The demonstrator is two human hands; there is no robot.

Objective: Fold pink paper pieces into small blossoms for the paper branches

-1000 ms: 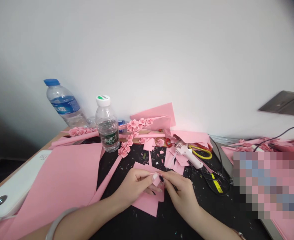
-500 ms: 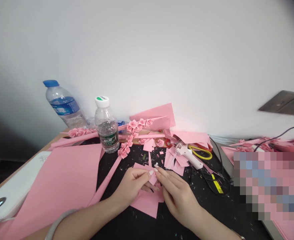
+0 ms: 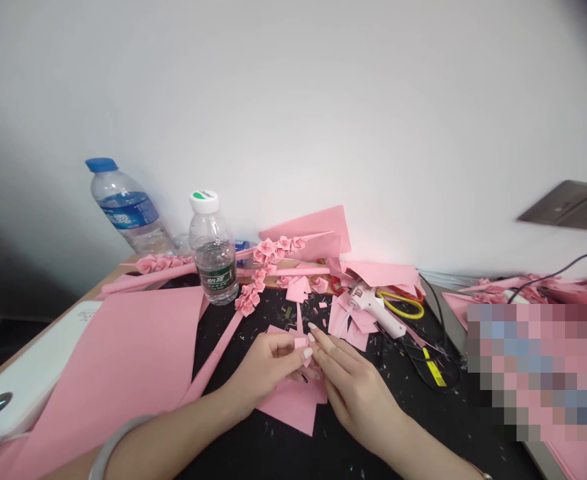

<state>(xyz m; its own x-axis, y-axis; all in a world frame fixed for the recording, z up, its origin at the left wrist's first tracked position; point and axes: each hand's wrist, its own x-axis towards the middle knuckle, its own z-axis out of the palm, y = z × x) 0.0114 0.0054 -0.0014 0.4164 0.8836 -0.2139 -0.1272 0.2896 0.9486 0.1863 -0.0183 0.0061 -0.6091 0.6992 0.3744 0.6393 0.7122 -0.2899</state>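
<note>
A small folded piece of pink paper (image 3: 301,343) is pinched between my two hands at the middle of the table. My left hand (image 3: 268,365) grips it with thumb and fingers from the left. My right hand (image 3: 350,373) closes on its right side, fingertips meeting those of the left. Part of the paper is hidden behind the fingers. Below the hands lie loose pink paper squares (image 3: 293,408). Just beyond, a paper stem with folded pink flowers (image 3: 248,300) slants across the black mat (image 3: 243,443).
A white glue gun (image 3: 373,308) and yellow-handled scissors (image 3: 406,307) lie to the right, among black cables. On the left are a water bottle (image 3: 216,260), a blue-capped bottle (image 3: 130,210), a large pink sheet (image 3: 123,353) and a white device (image 3: 33,367). A wall (image 3: 293,113) rises behind.
The left thumb has shifted slightly down and right over the small paper, which now shows a different fold and angle. Both hands stay in nearly the same place.
</note>
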